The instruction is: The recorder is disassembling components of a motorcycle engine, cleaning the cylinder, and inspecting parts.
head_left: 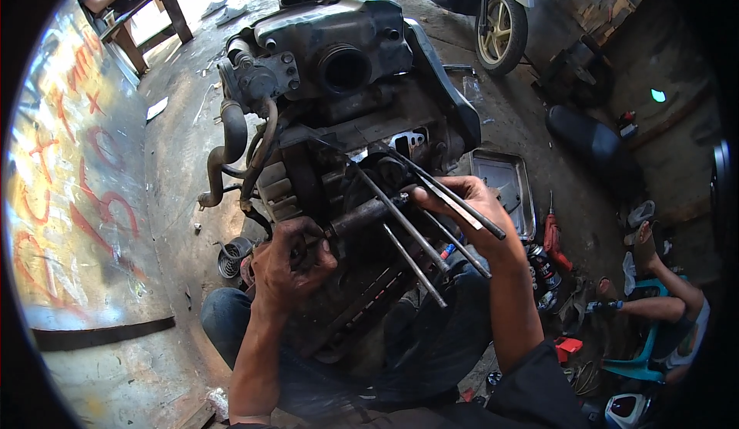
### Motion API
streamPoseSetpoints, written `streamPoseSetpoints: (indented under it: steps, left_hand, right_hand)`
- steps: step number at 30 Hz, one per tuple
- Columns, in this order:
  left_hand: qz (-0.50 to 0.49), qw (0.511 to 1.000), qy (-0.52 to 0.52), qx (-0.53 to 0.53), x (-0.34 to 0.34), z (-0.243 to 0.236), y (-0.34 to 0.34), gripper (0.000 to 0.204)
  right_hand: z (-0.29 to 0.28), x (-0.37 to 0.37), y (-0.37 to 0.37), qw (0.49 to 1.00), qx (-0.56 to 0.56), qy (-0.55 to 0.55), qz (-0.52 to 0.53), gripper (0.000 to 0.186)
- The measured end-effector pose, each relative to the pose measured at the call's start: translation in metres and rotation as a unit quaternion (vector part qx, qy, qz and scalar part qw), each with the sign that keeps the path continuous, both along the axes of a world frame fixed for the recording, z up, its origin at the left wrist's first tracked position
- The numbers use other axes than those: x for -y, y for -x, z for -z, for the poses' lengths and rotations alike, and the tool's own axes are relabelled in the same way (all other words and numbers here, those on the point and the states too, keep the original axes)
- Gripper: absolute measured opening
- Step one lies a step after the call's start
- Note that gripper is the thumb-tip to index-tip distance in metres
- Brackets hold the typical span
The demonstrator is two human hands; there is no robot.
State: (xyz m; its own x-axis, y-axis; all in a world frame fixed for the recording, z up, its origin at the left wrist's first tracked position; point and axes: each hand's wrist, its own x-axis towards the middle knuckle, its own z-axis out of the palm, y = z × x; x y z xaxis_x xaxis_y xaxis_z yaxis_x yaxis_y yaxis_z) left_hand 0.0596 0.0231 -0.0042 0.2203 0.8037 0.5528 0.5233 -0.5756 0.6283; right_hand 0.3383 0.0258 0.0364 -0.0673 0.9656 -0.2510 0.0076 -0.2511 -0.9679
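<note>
A dark metal cylinder (363, 217) lies slantwise between my hands, among several long bare metal rods (400, 217) that stick out from the engine toward me. My left hand (294, 261) is closed at the cylinder's left end; its curled fingers hide what they pinch. At the other end, my right hand (468, 202) has its thumb and fingertips on the cylinder, with rods crossing in front of the fingers. Behind both hands is the grimy engine (296, 171), with a large black air box (331, 40) above it and a bent hose (231, 132) on its left side.
A metal tray (504, 171) lies right of the engine, near a red power tool (553, 236) and spray cans (545, 267). A painted panel (92, 182) borders the left. A motorcycle wheel (500, 32) stands far right. Another person's legs (662, 298) show at right.
</note>
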Motion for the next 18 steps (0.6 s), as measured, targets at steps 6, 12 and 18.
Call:
streamPoseSetpoints:
  steps: [6, 12, 18]
  left_hand:
    - [0.009, 1.000, 0.016, 0.009, 0.000, -0.005, -0.003, 0.029]
    - [0.005, 1.000, 0.012, 0.011, -0.001, 0.001, 0.001, 0.032]
    - [0.011, 1.000, 0.004, 0.014, -0.002, -0.002, -0.002, 0.034]
  right_hand:
    - [-0.041, -0.012, -0.064, 0.991, 0.108, -0.071, 0.046, 0.039]
    - [-0.086, -0.074, -0.139, 0.974, 0.065, -0.166, 0.139, 0.039]
    - [-0.119, -0.155, -0.191, 0.957, 0.246, -0.134, 0.072, 0.042]
